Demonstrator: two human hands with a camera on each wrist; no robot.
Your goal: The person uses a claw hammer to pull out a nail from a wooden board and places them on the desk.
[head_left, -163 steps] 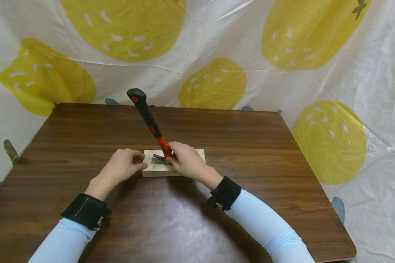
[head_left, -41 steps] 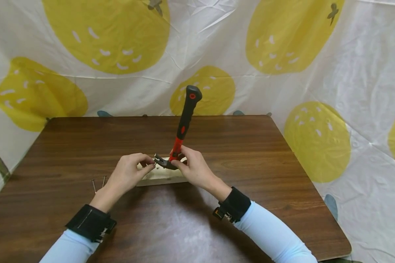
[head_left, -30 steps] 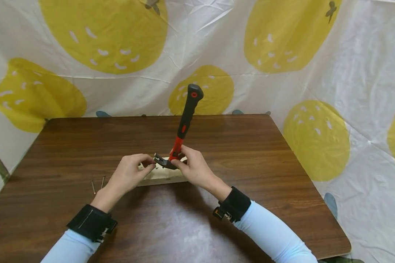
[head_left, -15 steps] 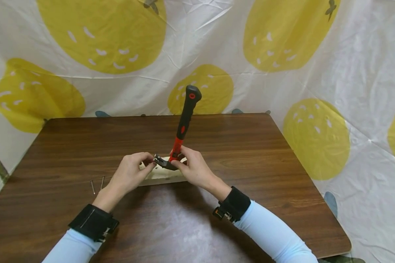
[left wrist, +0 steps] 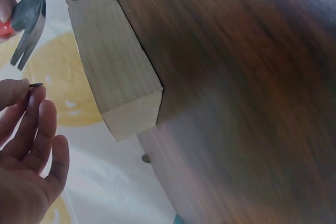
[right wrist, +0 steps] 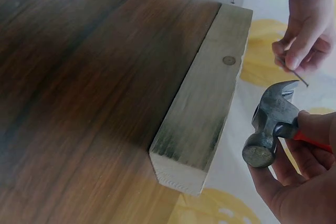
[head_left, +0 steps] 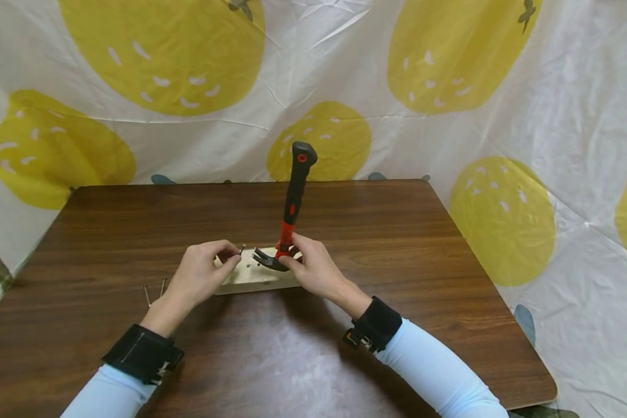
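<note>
My left hand (head_left: 195,274) pinches a nail (right wrist: 301,79) between thumb and fingers, above the left part of a pale wooden block (head_left: 261,285). The nail stands slightly apart from the claw of a hammer (head_left: 295,194). My right hand (head_left: 319,268) holds this hammer around its head and the red neck. Its black-and-red handle points up, and the claw faces left toward the nail. In the right wrist view the round striking face shows on the near side. Small dark spots mark the top of the block.
Two more nails (head_left: 147,295) stand or lie on the brown wooden table (head_left: 397,278), left of my left wrist. A white sheet with yellow lemon print (head_left: 313,69) hangs behind the table.
Earlier the nail was at the hammer's claw; now my left hand has drawn it slightly left, away from the claw. The hammer has shifted a little right and down.
</note>
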